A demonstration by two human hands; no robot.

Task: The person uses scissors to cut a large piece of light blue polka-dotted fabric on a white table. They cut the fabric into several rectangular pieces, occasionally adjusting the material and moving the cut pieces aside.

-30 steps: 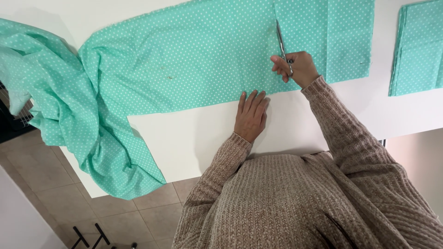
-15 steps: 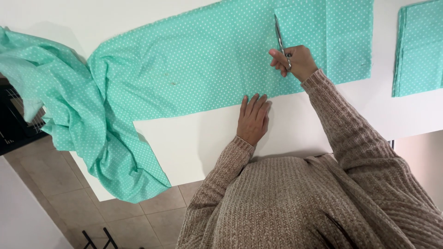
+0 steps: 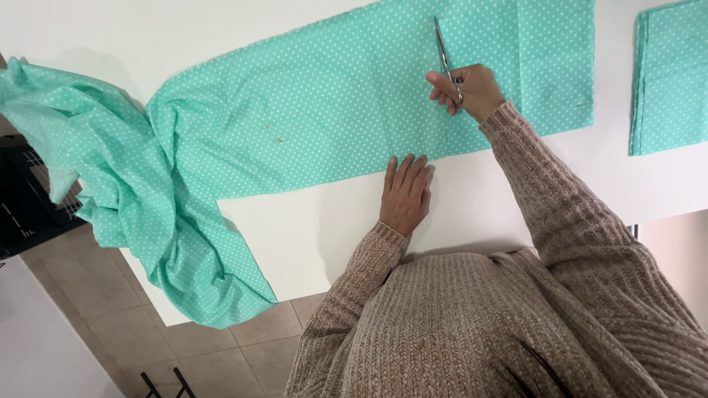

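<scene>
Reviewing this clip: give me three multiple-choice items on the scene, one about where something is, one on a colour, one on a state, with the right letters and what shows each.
1. Where does the left hand rest?
A. flat at the near edge of the spread fabric
B. on the folded piece
C. on the floor tiles

2. What colour is the fabric?
A. red with stripes
B. mint green with white dots
C. plain black

3. What is the right hand doing?
A. lying empty on the table
B. gripping scissors over the fabric
C. holding a cup

Answers: 1 A, its fingertips lie flat at the cloth's edge on the white table; 2 B, the dots show all over; 3 B, its fingers are in the handles, blades pointing away.
</scene>
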